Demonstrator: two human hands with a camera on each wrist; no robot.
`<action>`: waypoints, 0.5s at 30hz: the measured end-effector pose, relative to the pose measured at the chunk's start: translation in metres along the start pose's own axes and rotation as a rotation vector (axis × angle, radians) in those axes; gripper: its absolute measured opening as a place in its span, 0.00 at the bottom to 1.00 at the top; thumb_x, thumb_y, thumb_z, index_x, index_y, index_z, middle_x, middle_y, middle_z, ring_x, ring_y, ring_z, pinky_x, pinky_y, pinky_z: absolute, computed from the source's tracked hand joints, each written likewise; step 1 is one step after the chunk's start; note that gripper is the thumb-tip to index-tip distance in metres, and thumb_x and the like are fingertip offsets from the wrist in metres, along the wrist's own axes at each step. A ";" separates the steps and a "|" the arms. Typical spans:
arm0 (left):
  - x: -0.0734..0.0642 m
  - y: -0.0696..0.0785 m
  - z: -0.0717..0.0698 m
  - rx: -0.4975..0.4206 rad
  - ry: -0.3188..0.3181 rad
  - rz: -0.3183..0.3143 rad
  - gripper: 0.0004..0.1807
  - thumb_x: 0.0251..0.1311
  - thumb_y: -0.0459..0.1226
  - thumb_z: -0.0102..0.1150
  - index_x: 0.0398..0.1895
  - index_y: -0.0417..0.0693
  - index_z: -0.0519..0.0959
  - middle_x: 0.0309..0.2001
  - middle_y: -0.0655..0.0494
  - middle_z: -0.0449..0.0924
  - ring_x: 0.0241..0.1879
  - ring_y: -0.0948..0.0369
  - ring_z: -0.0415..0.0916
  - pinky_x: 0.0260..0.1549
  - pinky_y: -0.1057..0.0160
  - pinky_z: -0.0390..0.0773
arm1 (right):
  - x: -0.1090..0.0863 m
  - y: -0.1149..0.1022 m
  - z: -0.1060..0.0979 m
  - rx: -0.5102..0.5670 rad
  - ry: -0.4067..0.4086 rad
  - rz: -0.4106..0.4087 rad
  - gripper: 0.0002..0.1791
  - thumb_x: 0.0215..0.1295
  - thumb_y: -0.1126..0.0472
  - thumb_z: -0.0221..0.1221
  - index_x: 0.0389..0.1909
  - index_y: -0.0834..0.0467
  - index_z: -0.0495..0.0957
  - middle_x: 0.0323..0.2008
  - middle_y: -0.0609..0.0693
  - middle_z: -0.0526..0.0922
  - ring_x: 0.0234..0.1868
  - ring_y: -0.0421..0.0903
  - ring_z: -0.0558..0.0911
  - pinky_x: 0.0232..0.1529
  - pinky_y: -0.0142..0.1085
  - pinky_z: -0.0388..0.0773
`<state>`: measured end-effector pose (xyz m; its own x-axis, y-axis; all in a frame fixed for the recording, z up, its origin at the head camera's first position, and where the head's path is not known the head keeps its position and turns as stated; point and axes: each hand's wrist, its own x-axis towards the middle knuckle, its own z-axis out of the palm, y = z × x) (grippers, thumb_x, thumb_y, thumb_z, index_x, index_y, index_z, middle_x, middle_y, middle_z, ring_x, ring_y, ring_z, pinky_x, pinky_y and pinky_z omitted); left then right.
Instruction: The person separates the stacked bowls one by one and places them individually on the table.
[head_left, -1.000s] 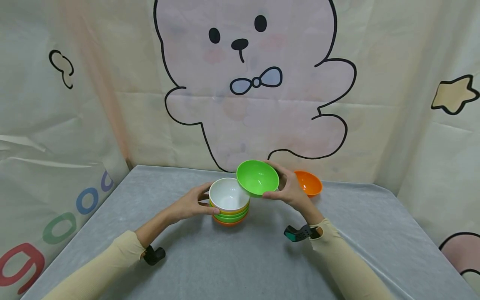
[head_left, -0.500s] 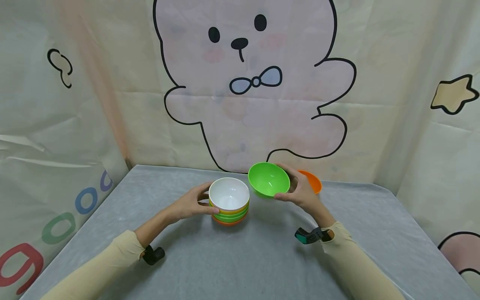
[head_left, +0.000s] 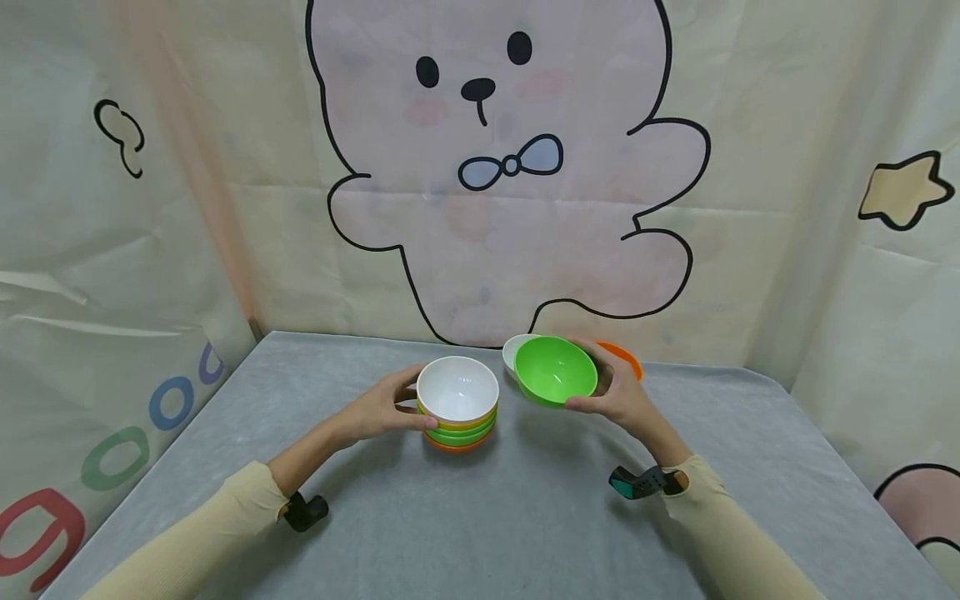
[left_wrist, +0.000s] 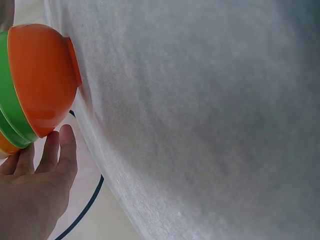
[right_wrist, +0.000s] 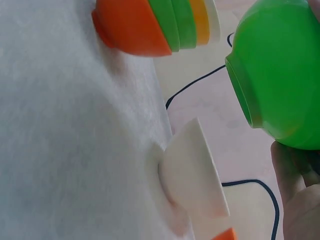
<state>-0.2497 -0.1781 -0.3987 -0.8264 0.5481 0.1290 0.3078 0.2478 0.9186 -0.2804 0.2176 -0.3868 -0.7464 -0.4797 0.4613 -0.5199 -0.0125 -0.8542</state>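
Observation:
My left hand [head_left: 396, 403] grips a stack of nested bowls [head_left: 461, 423] standing on the table, thumb at its near side and fingers round the back. A white bowl [head_left: 457, 390] tops the stack, above yellow and green ones. At the bottom sits an orange bowl [left_wrist: 45, 75], plain in the left wrist view. To the right, my right hand [head_left: 621, 393] pinches a green bowl [head_left: 555, 372] by its side. This bowl is tilted with its inside toward me; the right wrist view shows its foot [right_wrist: 244, 95] off the cloth.
Behind the green bowl a white bowl [right_wrist: 190, 172] rests on the table, partly hidden in the head view. An orange bowl [head_left: 626, 357] stands at the back right, mostly covered by my right hand. Grey cloth [head_left: 480, 525] covers the table; a printed curtain [head_left: 480, 217] hangs behind.
My right hand has carried the green bowl rightward and slightly down, away from the stack. The white bowl behind has come partly into sight. My left hand stays on the stack.

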 end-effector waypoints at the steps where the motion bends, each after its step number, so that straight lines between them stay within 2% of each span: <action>1: 0.000 0.000 0.000 -0.002 -0.001 0.002 0.45 0.59 0.40 0.74 0.78 0.53 0.61 0.70 0.54 0.67 0.69 0.46 0.65 0.61 0.46 0.73 | -0.002 0.001 -0.002 -0.013 0.005 0.002 0.48 0.51 0.76 0.74 0.74 0.68 0.62 0.67 0.65 0.67 0.60 0.54 0.74 0.49 0.42 0.83; 7: 0.001 -0.001 0.000 -0.007 -0.003 0.006 0.44 0.59 0.40 0.74 0.78 0.52 0.62 0.70 0.53 0.67 0.69 0.46 0.64 0.61 0.46 0.72 | -0.016 0.002 -0.014 -0.081 0.032 0.007 0.48 0.50 0.78 0.73 0.73 0.69 0.63 0.65 0.66 0.69 0.56 0.50 0.78 0.41 0.41 0.86; 15: 0.000 0.000 0.001 -0.007 -0.002 0.002 0.45 0.59 0.40 0.74 0.78 0.53 0.62 0.70 0.54 0.67 0.69 0.46 0.64 0.61 0.46 0.73 | -0.035 0.003 -0.035 -0.092 0.056 0.003 0.47 0.51 0.82 0.70 0.73 0.72 0.61 0.67 0.68 0.66 0.59 0.47 0.77 0.48 0.36 0.83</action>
<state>-0.2495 -0.1776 -0.3987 -0.8247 0.5504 0.1300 0.3062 0.2413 0.9209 -0.2707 0.2650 -0.3966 -0.7685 -0.4297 0.4741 -0.5521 0.0709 -0.8307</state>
